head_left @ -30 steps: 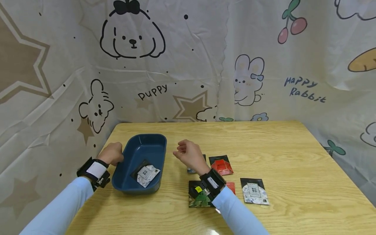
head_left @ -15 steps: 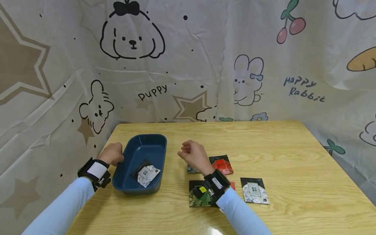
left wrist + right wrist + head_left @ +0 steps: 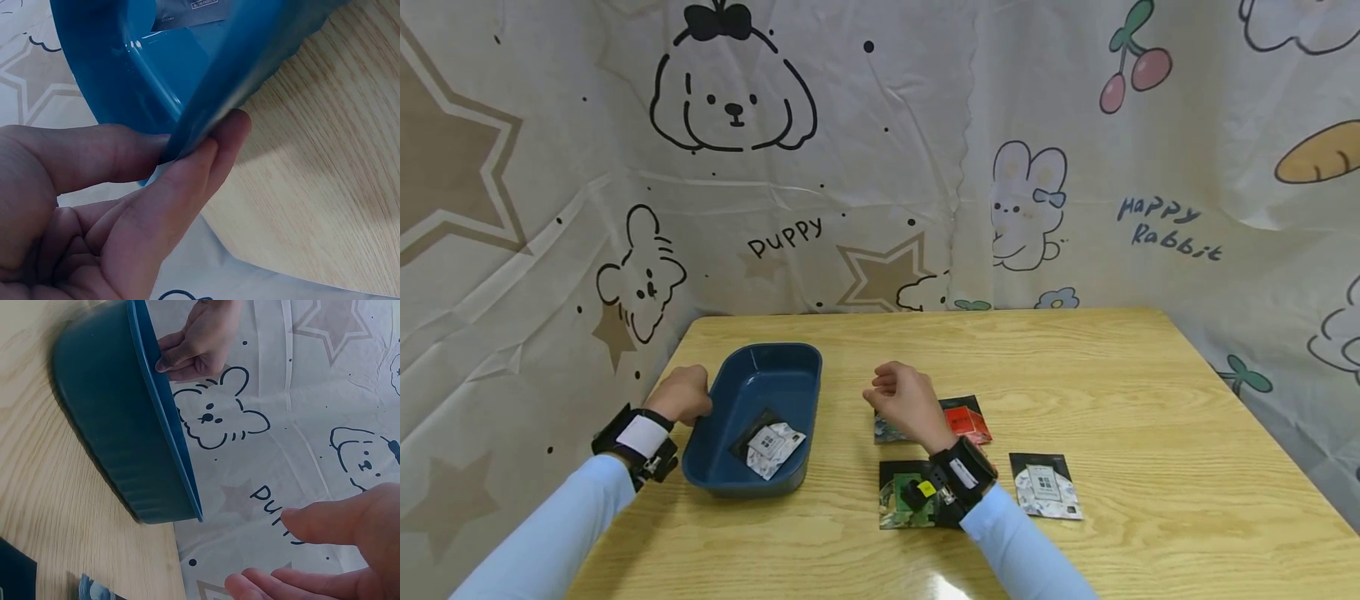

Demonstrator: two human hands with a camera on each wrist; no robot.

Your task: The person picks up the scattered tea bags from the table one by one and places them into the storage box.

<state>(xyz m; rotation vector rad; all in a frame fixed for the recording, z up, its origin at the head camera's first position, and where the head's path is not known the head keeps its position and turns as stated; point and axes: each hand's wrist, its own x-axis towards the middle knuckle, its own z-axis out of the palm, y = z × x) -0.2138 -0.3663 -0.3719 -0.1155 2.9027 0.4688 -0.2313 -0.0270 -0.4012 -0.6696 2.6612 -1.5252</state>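
My left hand (image 3: 681, 394) pinches the left rim of a dark blue plastic tub (image 3: 775, 379). In the left wrist view the thumb (image 3: 103, 153) lies inside the wall and the fingers outside. A black and white sachet (image 3: 771, 448) lies on the tub's floor. To the right, my right hand (image 3: 910, 404) hovers over the table holding nothing, its thumb (image 3: 331, 519) and fingers apart in the right wrist view. Under and beside it lie a bluish sachet (image 3: 886, 431), partly covered by the hand, and a red and black sachet (image 3: 962, 418).
Nearer the front, a green and black sachet (image 3: 895, 508) is partly hidden by the right wristband (image 3: 964, 473). Another black and white sachet (image 3: 1045, 487) lies to its right. The wooden table (image 3: 1150, 400) is backed by a printed cloth (image 3: 880, 167).
My right hand has drifted right, away from the tub and over the bluish sachet, still holding nothing. My left hand keeps its grip on the tub.
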